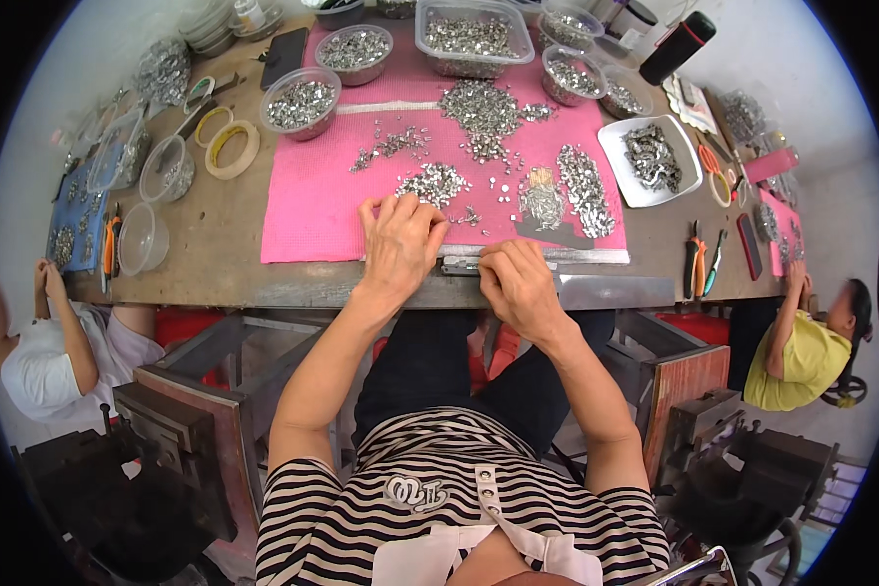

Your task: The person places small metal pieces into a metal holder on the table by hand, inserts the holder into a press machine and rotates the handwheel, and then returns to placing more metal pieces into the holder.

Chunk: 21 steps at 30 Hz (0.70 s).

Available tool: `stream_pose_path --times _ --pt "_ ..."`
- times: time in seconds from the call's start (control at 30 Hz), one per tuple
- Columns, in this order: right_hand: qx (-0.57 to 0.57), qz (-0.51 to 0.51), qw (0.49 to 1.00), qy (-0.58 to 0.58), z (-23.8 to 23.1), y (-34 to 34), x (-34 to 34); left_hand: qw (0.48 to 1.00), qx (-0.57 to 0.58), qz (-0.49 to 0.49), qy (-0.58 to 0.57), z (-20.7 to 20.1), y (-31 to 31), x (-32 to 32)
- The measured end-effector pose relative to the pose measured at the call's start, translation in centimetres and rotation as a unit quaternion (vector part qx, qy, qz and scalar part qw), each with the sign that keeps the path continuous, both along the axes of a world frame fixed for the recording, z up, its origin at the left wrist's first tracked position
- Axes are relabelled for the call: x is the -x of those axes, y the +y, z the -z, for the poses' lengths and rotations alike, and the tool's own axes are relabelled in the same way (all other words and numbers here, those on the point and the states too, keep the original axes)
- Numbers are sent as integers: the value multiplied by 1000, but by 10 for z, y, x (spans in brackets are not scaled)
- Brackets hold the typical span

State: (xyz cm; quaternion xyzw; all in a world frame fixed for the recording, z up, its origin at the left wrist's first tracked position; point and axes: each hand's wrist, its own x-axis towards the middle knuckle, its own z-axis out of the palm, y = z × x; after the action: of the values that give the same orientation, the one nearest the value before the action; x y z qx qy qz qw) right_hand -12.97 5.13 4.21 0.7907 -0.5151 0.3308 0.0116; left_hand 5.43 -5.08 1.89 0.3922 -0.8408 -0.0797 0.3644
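My left hand (400, 244) is at the front edge of the pink mat (303, 210), with its fingers bent downward. Its fingertips are close beside a pile of small shiny metal pieces (433, 184); what they pinch, if anything, is hidden. A narrow metal bar-like fixture (459, 266) lies along the table edge between my hands. Over its right part my right hand (521, 283) is closed, fingers curled and pressed together; the thing in them is covered. Flat thin metal pieces (542, 203) and a long heap of silvery pieces (586, 190) lie to the right.
Tubs of metal parts (474, 39) line the back. A white dish (649, 161) holds linked metal pieces. Orange-handled pliers (694, 262) lie at right, tape rolls (232, 149) at left. Co-workers sit at left (54, 347) and right (801, 347).
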Motion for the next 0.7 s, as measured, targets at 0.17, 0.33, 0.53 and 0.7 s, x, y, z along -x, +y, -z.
stream_pose_path --times 0.17,0.33,0.53,0.7 --pt "-73 -28 992 -99 -1 -4 6 1000 -12 4 11 4 -1 -1" --pt "-58 -33 993 -94 3 -4 5 1000 8 -2 9 4 3 1" --pt "-39 -14 999 -3 -3 0 -1 1000 8 17 17 0 -1 1" --pt "-3 -1 999 49 -10 3 -7 999 34 40 -8 -5 -7 -9"
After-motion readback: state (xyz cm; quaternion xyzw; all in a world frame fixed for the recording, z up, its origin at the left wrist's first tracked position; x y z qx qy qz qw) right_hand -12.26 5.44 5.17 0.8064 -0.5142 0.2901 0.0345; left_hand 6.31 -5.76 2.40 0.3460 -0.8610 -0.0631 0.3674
